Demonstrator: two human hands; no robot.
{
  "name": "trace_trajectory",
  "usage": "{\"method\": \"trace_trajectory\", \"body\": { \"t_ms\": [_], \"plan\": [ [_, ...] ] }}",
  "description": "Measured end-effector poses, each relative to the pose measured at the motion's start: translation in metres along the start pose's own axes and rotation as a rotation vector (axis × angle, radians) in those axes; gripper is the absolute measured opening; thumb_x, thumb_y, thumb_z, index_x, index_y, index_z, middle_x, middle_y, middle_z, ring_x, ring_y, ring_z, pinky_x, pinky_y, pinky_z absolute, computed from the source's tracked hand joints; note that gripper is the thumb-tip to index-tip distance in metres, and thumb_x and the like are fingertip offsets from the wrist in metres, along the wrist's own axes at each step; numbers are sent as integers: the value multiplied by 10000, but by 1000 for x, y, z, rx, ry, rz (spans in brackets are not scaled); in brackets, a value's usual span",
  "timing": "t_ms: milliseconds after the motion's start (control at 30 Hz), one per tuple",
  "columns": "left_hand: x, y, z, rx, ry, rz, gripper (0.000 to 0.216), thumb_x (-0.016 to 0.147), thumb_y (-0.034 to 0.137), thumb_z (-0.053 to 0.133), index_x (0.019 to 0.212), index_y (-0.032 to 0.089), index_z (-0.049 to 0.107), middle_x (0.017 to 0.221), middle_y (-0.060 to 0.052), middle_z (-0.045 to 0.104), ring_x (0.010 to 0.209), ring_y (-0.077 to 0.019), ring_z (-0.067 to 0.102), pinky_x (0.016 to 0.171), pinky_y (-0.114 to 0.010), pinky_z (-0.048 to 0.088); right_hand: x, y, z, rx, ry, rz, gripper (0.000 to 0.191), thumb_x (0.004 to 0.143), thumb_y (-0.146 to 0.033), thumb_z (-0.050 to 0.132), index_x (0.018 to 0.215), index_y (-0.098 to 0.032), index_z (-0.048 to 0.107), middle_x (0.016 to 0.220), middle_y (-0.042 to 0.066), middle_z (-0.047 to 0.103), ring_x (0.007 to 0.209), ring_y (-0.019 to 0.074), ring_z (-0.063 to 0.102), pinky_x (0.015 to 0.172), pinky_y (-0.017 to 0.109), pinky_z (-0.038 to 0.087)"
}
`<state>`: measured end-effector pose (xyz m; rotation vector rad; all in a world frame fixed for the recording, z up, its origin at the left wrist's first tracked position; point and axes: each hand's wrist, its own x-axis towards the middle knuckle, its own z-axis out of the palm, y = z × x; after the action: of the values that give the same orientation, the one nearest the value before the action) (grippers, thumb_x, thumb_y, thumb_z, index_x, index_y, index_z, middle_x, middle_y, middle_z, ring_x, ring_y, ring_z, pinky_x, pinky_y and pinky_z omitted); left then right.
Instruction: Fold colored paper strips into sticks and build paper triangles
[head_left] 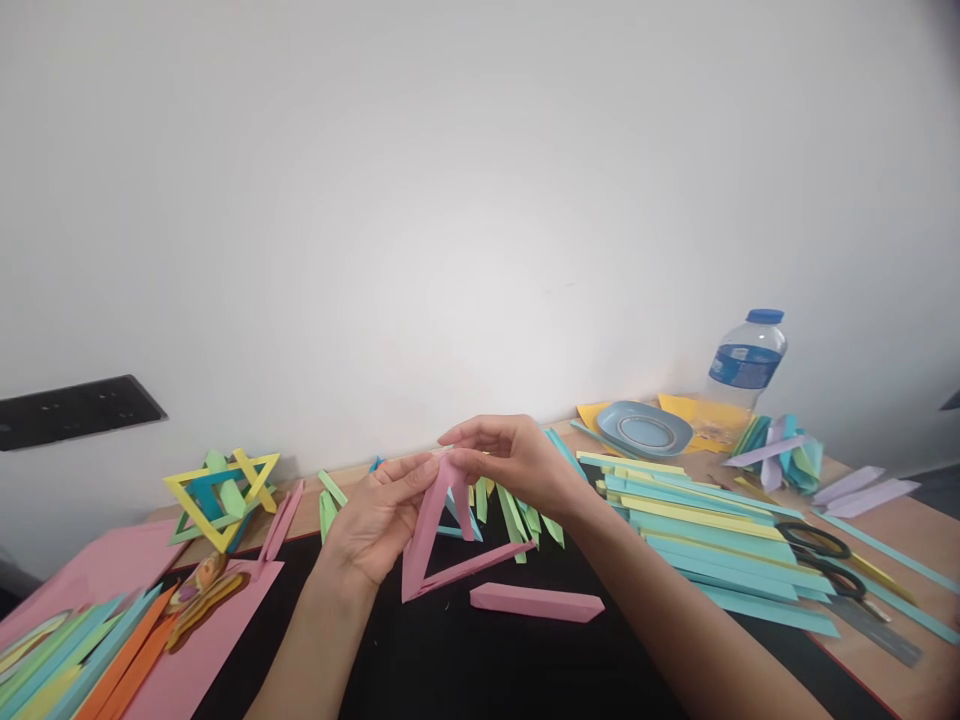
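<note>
Over the black mat (465, 670), my left hand (375, 510) and my right hand (510, 460) meet at the top corner of a folded pink paper strip frame (426, 525). Both hands are closed on it, fingertips pinching the corner. The frame has a long left side, a lower side reaching right and a short piece hanging from the top; its right side is open. A loose folded pink paper strip (536, 602) lies on the mat just below. Folded green strips (514, 525) lie behind, partly hidden by my right hand.
At left stand a yellow, green and blue paper star (221, 495), a butterfly-shaped piece (202, 600) and coloured strips (82, 650) on pink paper. At right are blue and yellow strips (705, 530), scissors (817, 550), a blue dish (645, 428) and a water bottle (746, 365) near the wall.
</note>
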<state>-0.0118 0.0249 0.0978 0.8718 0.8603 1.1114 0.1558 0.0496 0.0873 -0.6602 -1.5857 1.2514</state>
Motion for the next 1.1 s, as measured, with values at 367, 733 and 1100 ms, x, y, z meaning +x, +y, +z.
{"method": "trace_trajectory", "body": {
  "t_ms": [367,733,1100],
  "plan": [
    [-4,1,5,33,-78,0,136,671,206,769,726,86,735,655,-58,684,605,-116,610,600,-176,489,-1,0,-2,11,-48,-85,205,687,-320,747,817,-175,681,817,14,558,715,112,560,641,257,499],
    [-5,-1,3,6,-55,-89,186,614,153,805,756,68,720,687,-49,680,615,-84,589,593,-150,469,-4,-17,-17,-440,-234,-386,55,831,-142,602,840,-195,616,885,8,519,790,101,517,675,219,442],
    [-11,8,-1,-118,-105,-87,203,571,94,817,748,78,720,697,-51,703,635,-101,631,619,-163,509,10,-51,-8,-711,-445,-498,114,853,-55,499,840,-156,551,901,22,512,760,103,495,695,228,421]
  ]
}}
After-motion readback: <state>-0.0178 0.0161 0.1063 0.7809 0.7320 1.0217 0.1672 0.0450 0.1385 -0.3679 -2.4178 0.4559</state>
